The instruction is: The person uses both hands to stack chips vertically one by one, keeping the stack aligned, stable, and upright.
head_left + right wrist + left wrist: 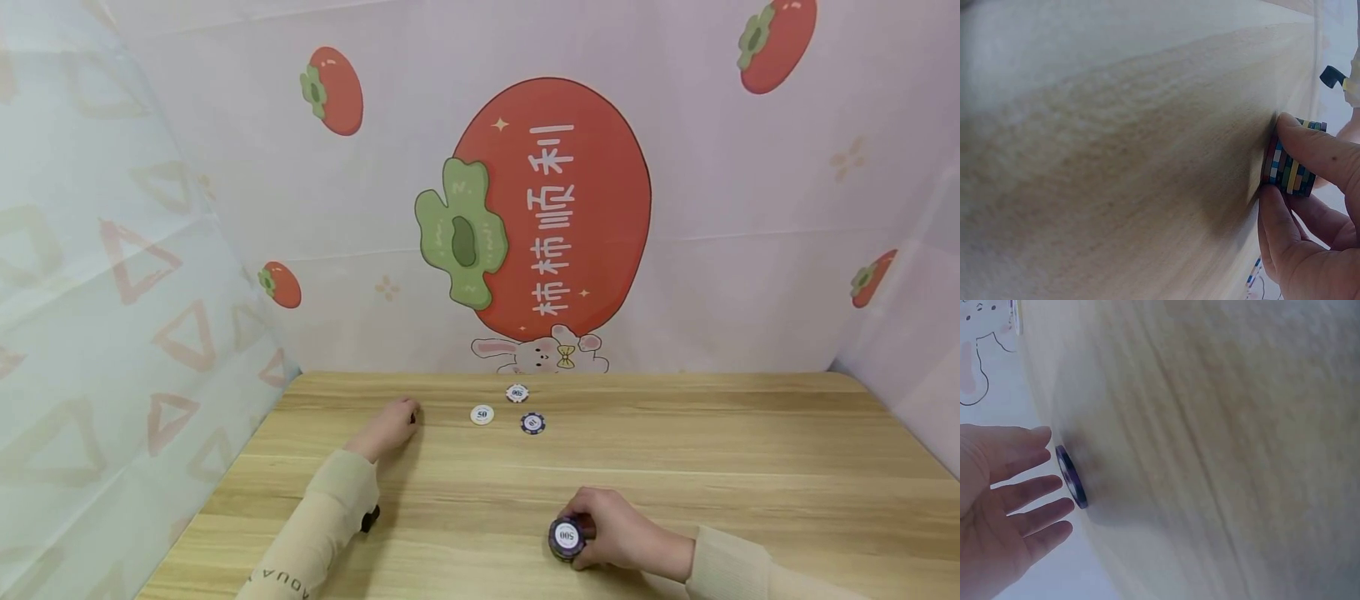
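My right hand (618, 529) grips a stack of poker chips (567, 540), thumb on one side and fingers on the other. A dark chip marked 500 tops the stack. The right wrist view shows the striped edges of the chips (1293, 169) in several colours, with the fingertips low near the table. Far to the left, my left hand (388, 429) reaches over the back of the table. In the left wrist view a dark poker chip (1071, 477) lies flat on the wood, right at the extended, slightly spread fingertips.
Three loose chips lie at the back middle of the wooden table (712, 450): a white chip marked 500 (517, 393), a white chip marked 50 (482, 415) and a dark chip marked 10 (533, 423). A printed cloth (697, 292) hangs behind the table.
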